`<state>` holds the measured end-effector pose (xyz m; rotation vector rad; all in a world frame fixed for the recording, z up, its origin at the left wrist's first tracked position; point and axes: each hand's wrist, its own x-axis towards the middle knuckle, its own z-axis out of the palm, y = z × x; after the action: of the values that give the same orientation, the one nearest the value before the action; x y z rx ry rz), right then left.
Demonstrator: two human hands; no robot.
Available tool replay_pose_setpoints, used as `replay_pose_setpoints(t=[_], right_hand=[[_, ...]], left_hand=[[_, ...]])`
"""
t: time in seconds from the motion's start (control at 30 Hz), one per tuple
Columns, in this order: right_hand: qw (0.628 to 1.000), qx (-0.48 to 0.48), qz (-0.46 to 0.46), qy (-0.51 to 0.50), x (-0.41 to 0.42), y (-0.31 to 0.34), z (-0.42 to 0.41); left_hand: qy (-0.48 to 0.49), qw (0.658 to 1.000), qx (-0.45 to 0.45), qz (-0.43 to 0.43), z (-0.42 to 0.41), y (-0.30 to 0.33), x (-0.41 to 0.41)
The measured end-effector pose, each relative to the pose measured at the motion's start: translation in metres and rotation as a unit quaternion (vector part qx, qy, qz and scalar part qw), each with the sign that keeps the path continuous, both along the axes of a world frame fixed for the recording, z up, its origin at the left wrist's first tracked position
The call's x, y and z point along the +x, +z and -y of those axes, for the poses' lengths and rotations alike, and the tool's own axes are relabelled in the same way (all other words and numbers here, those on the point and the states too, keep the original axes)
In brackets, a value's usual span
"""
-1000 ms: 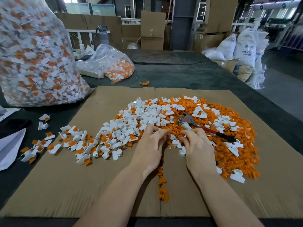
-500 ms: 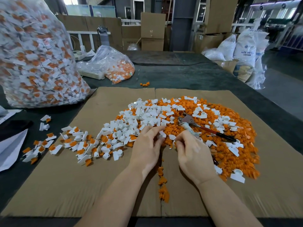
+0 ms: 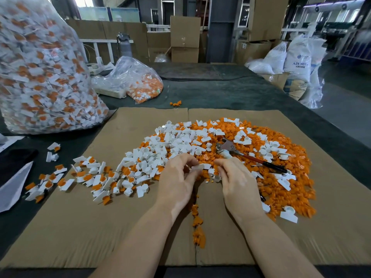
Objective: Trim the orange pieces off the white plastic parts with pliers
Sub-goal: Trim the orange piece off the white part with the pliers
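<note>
Both hands work at the near edge of the pile on the cardboard sheet (image 3: 60,233). The left hand (image 3: 176,181) pinches a small white part (image 3: 197,167) between thumb and curled fingers; the right hand (image 3: 236,183) has its fingers curled at the same spot, but whether they grip that part or another I cannot tell. The pliers (image 3: 249,156) lie unused on the pile, just beyond the right hand.

Judging by the heap, much is done: loose orange offcuts (image 3: 281,189) cover the right side of the cardboard sheet and trimmed white parts (image 3: 176,141) lie in the middle. Much is left too: untrimmed white-and-orange parts (image 3: 96,179) spread over the sheet's left edge onto the counter (image 3: 230,93), and a large clear bag (image 3: 40,77) of them stands at the sheet's far left corner.

A smaller bag (image 3: 138,81) of orange bits lies beyond the sheet. Offcuts surround the pliers, so picking them up means reaching into clutter.
</note>
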<state>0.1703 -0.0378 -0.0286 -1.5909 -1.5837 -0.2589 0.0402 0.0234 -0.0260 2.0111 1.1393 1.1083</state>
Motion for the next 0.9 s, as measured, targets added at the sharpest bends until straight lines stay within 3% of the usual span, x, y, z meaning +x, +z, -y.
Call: replay_pose_setpoints(t=[0.27,0.53,0.7,0.8,0.9], right_hand=[[1.000,-0.015,-0.016,0.005,-0.0013,0.0006,0.0004],[1.000,-0.017,-0.013,0.000,-0.0008,0.0003,0.0012],[1.000,-0.011,-0.020,-0.001,-0.0010,0.0006,0.0015],[1.000,-0.014,-0.028,-0.003,-0.0009,0.0003,0.0015],[0.999,-0.011,-0.035,-0.005,-0.0004,0.0000,0.0015]], left_hand=[[0.048,0.998,-0.039,0.019,-0.0009,-0.0037,0.0000],[0.000,0.999,-0.023,0.022,-0.0015,-0.0031,0.0012],[0.076,0.992,-0.020,0.096,0.0000,-0.0039,-0.0006],[0.105,0.990,-0.048,0.077,-0.0017,-0.0061,-0.0012],[0.075,0.994,-0.063,0.039,-0.0015,-0.0043,-0.0014]])
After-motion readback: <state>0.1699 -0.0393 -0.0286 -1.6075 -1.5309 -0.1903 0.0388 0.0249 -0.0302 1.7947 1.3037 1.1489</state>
